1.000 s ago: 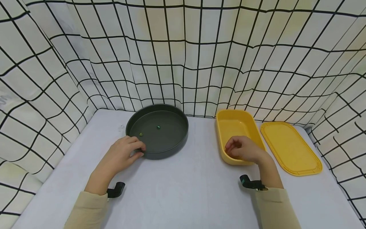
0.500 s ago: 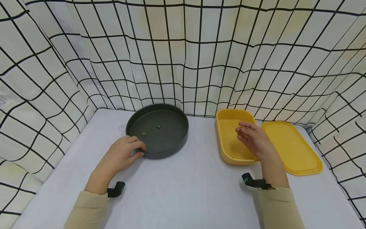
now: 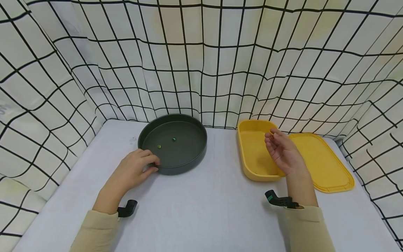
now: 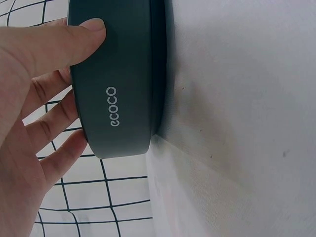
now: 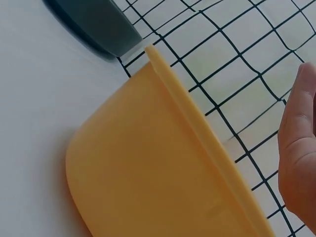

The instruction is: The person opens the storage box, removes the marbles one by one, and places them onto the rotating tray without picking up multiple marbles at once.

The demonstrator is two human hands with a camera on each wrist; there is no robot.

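My left hand (image 3: 134,170) grips the near-left rim of a dark green round pan (image 3: 185,154). In the left wrist view its thumb presses the pan's outer wall, beside the word "ecoco", and its other fingers lie behind the rim. Two tiny pieces lie in the pan, one yellow-green (image 3: 159,146) and one teal (image 3: 174,139). Over the right side of a yellow rectangular tub (image 3: 252,154), my right hand (image 3: 286,152) is raised with its palm turned up and inward. Its thumb and fingertips come close together; I cannot tell whether something small is between them.
A flat yellow lid (image 3: 324,161) lies to the right of the tub, partly behind the right hand. Everything stands on a white-covered table (image 3: 201,210). White walls with a black grid (image 3: 217,63) enclose the back and sides.
My right hand has risen out of the tub, moved back and right, and turned its palm upward. The yellow-green piece has shifted slightly right in the pan. The left hand keeps its grip.
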